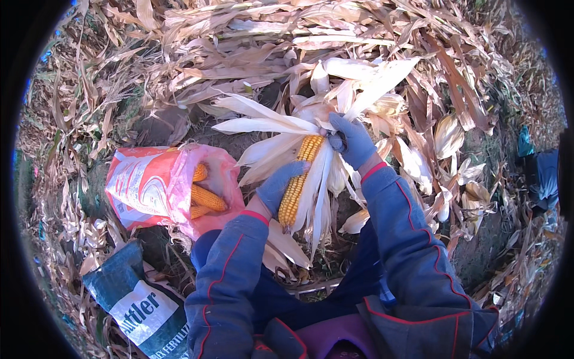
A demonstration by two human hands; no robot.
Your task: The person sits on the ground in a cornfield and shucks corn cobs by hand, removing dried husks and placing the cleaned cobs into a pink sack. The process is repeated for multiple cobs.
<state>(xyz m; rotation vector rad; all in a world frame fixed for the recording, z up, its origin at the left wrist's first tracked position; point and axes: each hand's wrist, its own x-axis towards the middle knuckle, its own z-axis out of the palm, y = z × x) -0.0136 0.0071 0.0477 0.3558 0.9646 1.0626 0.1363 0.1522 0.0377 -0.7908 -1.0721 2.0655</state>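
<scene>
A yellow corn cob lies slanted in front of me, its pale husk peeled back and fanned out around its upper end. My left hand, in a grey-blue glove, is wrapped round the middle of the cob. At the cob's upper end, my gloved right hand is closed at the base of the husk leaves. To the left, a red and white sack lies on its side with its pink mouth facing the cob. Several bare corn cobs show inside that mouth.
Dry corn stalks and leaves cover the ground ahead. Loose husks and unpeeled ears lie to the right. A dark green and white sack rests at the lower left. A dark blue bundle sits at the far right.
</scene>
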